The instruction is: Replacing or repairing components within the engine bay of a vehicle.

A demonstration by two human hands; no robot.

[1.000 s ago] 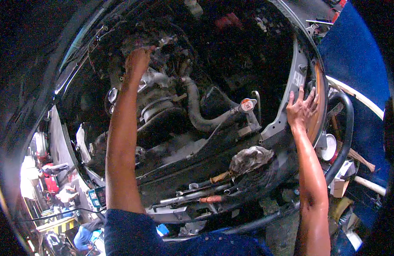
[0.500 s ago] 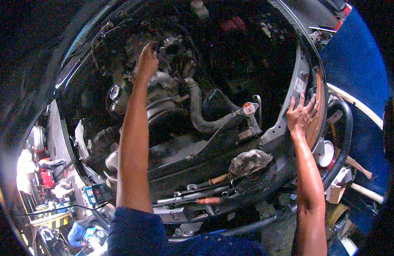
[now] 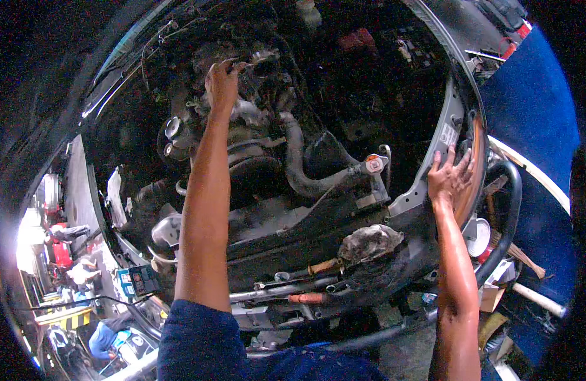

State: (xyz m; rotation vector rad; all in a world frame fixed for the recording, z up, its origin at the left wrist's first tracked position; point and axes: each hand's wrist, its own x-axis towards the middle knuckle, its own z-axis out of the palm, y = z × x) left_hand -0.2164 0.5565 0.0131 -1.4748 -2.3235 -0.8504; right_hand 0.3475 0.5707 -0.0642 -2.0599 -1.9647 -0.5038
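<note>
My left hand [image 3: 222,86] reaches deep into the engine bay, over the upper part of the dusty engine [image 3: 248,111]. Its fingers are curled together, with a small pale piece by the fingertips that is too dim to name. My right hand [image 3: 450,178] lies with fingers spread on the bay's right edge, against a curved orange-brown panel [image 3: 476,171] beside the grey metal support [image 3: 438,155]. Between my arms a thick hose [image 3: 297,159] curves from the engine to the radiator neck, topped by an orange and silver cap [image 3: 374,164].
Along the front ledge lie a crumpled grey bundle [image 3: 372,243], a wooden-handled tool [image 3: 323,267] and an orange-handled tool [image 3: 306,298]. A blue box [image 3: 133,281] sits at the left. Right of the car are a black hose [image 3: 516,209] and a blue surface [image 3: 534,108]. People are farther off at left.
The view has shifted slightly. My left hand has turned a little and its fingers have moved, with a small pale piece now showing by the tips. The right hand stays on the edge.
</note>
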